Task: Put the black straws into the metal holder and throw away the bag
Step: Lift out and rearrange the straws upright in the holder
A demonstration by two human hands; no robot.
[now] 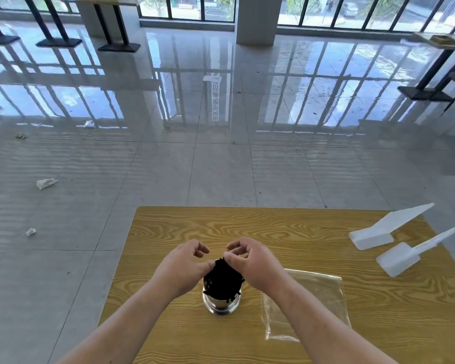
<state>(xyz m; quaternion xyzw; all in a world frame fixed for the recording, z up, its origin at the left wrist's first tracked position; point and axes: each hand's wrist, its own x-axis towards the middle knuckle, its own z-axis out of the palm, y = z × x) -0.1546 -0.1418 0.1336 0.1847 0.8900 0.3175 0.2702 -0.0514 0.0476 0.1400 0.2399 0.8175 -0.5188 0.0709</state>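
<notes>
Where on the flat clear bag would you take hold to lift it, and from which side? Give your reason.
Probably its near corner, pinched by the right hand from the near side: the clear bag lies flat on the table, and only that crinkled corner looks slightly raised.

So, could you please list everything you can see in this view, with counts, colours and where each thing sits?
wooden table: one, yellow-brown grain, near centre
metal holder: one, silver, upright on the table's near middle
black straws: a bundle, count unclear, black, standing in the holder
plastic bag: one, clear, flat on the table right of the holder
scoops: two, white, on the table's right side
paper scraps: several, whitish, on the grey floor at left
background tables: several, black bases, near the windows
left hand: one, thumb against the straws
right hand: one, fingers pinching the straw tops
</notes>
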